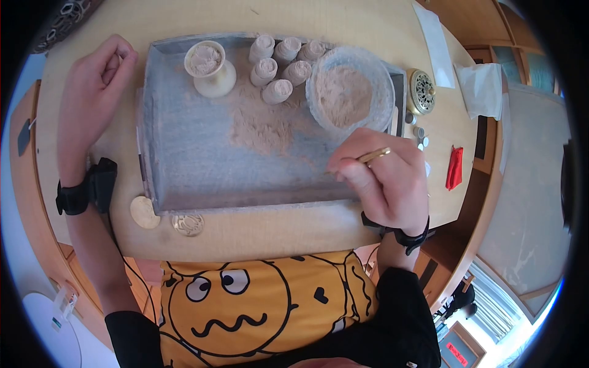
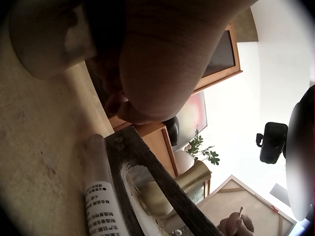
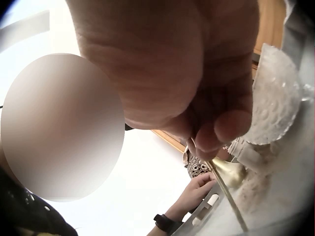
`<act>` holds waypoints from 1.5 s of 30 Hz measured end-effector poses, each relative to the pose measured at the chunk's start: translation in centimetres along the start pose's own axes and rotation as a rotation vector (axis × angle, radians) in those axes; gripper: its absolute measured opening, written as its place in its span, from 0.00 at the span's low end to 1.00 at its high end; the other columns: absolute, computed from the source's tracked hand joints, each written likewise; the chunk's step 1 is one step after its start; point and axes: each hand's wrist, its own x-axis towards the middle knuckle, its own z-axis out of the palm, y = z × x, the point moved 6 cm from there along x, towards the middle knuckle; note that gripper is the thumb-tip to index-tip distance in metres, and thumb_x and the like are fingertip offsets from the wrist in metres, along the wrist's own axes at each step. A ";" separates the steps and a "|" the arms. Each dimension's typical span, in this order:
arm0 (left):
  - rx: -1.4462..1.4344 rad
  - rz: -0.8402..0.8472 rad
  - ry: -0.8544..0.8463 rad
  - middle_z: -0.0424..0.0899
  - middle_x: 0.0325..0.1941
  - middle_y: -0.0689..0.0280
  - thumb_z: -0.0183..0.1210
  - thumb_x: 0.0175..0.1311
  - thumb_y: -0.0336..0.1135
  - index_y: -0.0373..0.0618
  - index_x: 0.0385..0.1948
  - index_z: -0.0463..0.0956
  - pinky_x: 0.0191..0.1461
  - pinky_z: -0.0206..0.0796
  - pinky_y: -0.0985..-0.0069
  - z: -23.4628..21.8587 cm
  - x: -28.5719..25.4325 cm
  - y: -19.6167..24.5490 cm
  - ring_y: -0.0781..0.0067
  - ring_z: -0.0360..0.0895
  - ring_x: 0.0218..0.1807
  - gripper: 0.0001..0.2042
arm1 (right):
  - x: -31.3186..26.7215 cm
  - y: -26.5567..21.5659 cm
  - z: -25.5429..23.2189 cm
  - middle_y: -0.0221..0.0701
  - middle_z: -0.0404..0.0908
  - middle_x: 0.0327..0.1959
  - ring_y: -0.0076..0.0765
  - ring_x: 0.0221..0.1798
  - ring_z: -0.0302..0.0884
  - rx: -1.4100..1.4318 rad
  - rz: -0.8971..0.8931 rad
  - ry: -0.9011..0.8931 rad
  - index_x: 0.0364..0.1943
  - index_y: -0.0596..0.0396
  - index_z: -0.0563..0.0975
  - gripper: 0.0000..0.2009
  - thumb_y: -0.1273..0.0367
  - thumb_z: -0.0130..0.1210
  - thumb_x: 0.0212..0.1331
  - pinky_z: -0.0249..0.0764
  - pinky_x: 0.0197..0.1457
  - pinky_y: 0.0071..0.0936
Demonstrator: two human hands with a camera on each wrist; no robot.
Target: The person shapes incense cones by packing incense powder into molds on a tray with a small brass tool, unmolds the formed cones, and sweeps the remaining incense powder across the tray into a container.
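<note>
- Fingers and thumb of the right hand [image 1: 386, 178] pinched a slim brass-coloured tool [image 1: 373, 155] over the tray's near right part, beside the bowl; whether its tip touched down could not be told.
- Left hand [image 1: 104, 80] lay beyond the tray's left side, fingers curled in loosely, with nothing visible in them.
- Likeliest trouble, to my mind: a sideways knock from the right knuckles, so near the bowl [image 1: 389, 92], could have tipped it and spilled its powder [image 1: 343, 95].
- Pinched by so few fingers, the smooth round shaft might have rolled or slipped — more so with dust on the skin.
- Six stubby, powder-coated pieces [image 1: 264, 72] stood close together; one bump could have toppled several. A jolt could also have shed the heap [image 1: 205, 59] in the vase's mouth.
- Powder looked fine, dry and pinkish-beige, drifted into a ragged patch [image 1: 264, 132] on the tray [image 1: 184, 147], which was grey, shallow, rectangular and dusty.
- Vase [image 1: 216, 84]: cream, glossy, round-bellied, with a flared lip. Bowl: clear, wide and dimpled — its wall clouded by dust.
- Brass pot [image 1: 423, 92] beyond the tray's right edge had a pierced round lid; two flat golden discs, one plain [image 1: 145, 212] and one openwork [image 1: 187, 225], lay near the tray's near left corner.
</note>
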 end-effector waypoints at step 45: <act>-0.019 0.020 0.029 0.53 0.18 0.67 0.57 0.70 0.33 0.36 0.32 0.71 0.26 0.47 0.73 0.2 0.1 0.2 0.77 0.50 0.22 0.09 | -0.5 0.3 0.6 0.34 0.82 0.29 0.40 0.26 0.81 -0.001 0.222 0.190 0.29 0.60 0.78 0.06 0.74 0.63 0.61 0.75 0.27 0.30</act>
